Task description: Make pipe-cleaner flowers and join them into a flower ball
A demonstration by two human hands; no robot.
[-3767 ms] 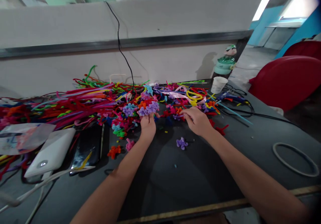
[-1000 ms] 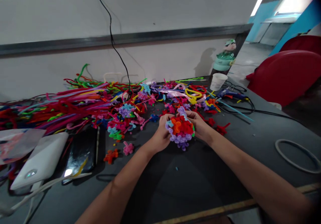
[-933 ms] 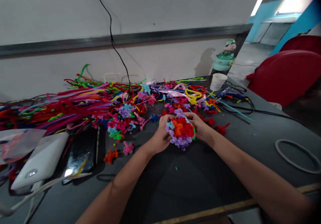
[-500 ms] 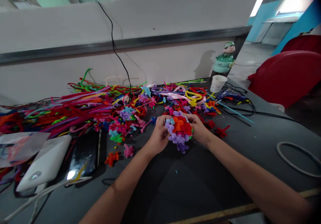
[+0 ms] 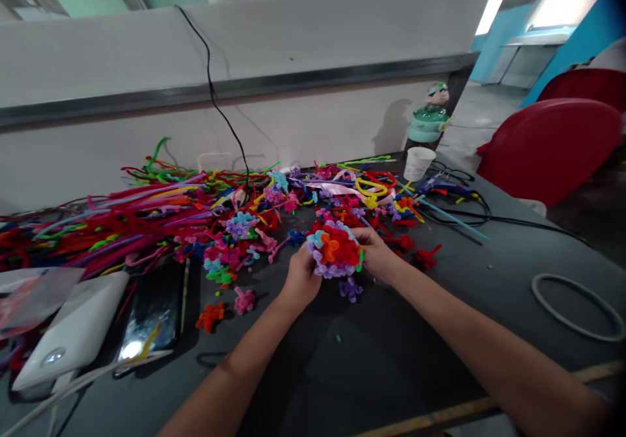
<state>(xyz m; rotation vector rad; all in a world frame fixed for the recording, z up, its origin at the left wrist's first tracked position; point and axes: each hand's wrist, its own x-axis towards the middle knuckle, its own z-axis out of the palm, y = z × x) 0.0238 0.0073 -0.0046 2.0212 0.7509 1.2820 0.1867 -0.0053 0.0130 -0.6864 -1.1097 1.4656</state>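
A bunch of pipe-cleaner flowers [image 5: 337, 249] in red, orange, purple and light blue is held between my two hands over the dark table. My left hand [image 5: 302, 274] is closed on its left side, and the bunch hides part of the fingers. On the right side, my right hand [image 5: 374, 254] grips it with bent fingers. Just below the bunch, a single purple flower [image 5: 351, 289] lies on the table. A pink flower [image 5: 244, 300] and an orange flower [image 5: 210, 317] lie to the left of my left hand.
Loose pipe cleaners [image 5: 132, 218] are heaped along the wall at the left. A phone [image 5: 151, 313] and a white power bank [image 5: 73, 332] lie at the left front. A paper cup [image 5: 418, 164], a glue gun [image 5: 443, 186] and a grey ring [image 5: 577, 308] are on the right.
The bunch has been raised and tipped slightly away from the single purple flower, which now shows separately on the table. Both hands remain around the bunch. The whole view has shifted slightly.
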